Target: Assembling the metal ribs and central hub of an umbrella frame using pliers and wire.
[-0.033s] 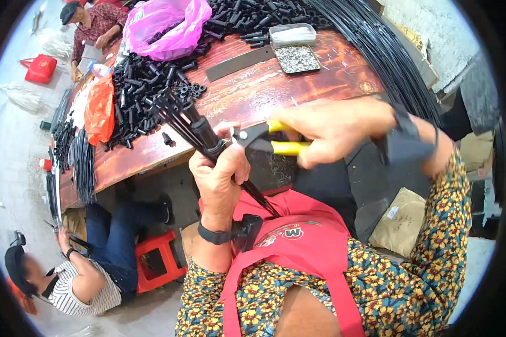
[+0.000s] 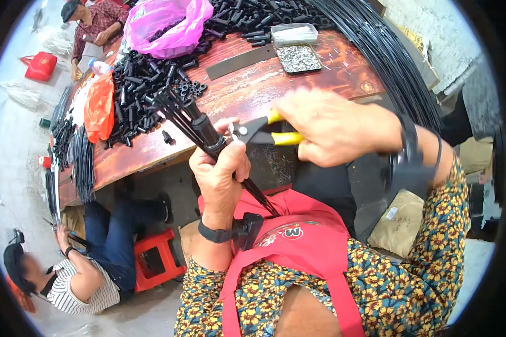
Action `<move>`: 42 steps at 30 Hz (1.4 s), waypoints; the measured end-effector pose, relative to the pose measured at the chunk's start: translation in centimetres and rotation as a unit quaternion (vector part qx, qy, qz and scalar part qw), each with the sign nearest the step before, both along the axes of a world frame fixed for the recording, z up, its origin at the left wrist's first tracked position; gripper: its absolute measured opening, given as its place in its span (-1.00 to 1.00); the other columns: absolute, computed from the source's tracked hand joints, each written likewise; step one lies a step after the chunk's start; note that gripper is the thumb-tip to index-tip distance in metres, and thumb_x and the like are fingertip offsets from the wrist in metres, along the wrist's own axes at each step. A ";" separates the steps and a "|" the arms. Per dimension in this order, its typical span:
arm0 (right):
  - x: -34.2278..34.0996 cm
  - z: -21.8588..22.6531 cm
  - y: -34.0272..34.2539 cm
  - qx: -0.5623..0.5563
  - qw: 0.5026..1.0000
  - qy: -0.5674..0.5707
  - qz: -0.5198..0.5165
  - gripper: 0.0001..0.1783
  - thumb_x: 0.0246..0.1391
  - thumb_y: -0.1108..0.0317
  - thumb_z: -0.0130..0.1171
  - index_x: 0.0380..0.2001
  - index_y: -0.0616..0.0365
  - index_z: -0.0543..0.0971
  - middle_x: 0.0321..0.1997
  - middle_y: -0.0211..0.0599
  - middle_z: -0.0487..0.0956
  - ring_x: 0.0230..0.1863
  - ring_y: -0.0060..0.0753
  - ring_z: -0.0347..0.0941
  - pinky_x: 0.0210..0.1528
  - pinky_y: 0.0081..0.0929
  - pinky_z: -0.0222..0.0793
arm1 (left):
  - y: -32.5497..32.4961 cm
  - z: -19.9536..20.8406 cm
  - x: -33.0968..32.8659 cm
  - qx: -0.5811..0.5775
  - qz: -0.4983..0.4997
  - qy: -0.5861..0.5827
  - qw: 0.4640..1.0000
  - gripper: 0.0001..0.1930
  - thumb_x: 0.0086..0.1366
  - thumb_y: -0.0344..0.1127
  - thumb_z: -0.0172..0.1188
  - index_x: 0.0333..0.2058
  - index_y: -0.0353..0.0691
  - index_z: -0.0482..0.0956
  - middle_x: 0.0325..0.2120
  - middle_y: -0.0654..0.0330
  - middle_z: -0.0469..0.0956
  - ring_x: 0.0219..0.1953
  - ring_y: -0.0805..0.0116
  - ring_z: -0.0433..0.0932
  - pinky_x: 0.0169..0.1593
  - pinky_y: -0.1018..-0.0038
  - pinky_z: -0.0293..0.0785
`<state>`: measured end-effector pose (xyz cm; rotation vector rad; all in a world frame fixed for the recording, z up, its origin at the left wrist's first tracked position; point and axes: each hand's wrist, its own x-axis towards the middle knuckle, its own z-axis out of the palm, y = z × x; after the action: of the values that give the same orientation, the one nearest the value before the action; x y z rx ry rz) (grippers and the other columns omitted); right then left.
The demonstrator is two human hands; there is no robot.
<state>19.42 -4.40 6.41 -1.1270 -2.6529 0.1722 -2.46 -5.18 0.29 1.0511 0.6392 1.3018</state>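
My left hand (image 2: 222,165) is closed round a bundle of thin black rods (image 2: 260,196), held at a slant. The lower end of the bundle reaches the red apron (image 2: 301,219) at my lap. At its upper end a black ribbed plastic tube (image 2: 205,130) sits among the rods. My right hand (image 2: 334,126) grips pliers (image 2: 258,132) by their yellow handles, which stand apart. The pliers' jaws are at my left fingertips, beside the black tube. What lies between the jaws is hidden by my fingers.
A reddish wooden table (image 2: 343,67) bears heaped black plastic tubes (image 2: 146,84), a pink bag (image 2: 168,28), an orange bag (image 2: 99,106), a metal strip (image 2: 240,63) and a tray of small bits (image 2: 298,58). Long black rods (image 2: 388,62) lie at right. Two co-workers sit at left, near a red stool (image 2: 154,261).
My right hand has shifted slightly upward, and the pliers' yellow handles with it. My left hand keeps its grip on the rods, almost unmoved.
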 end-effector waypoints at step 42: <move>1.3 0.9 0.8 -0.661 0.742 0.112 -0.009 -0.48 -0.21 0.18 0.43 -0.25 0.32 0.50 -0.63 -0.26 0.54 -0.65 -0.40 0.52 -0.64 -0.45 0.39 | 0.0 -0.7 -0.2 -0.018 -0.098 -0.098 0.990 -0.48 0.03 -0.38 0.38 -0.04 -0.47 0.45 -0.73 0.33 0.35 -0.78 0.61 0.20 -0.67 0.60 0.09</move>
<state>20.73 -3.64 7.33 -1.2183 -2.0226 2.2495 -2.61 -5.19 -0.42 0.9179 0.3983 1.1987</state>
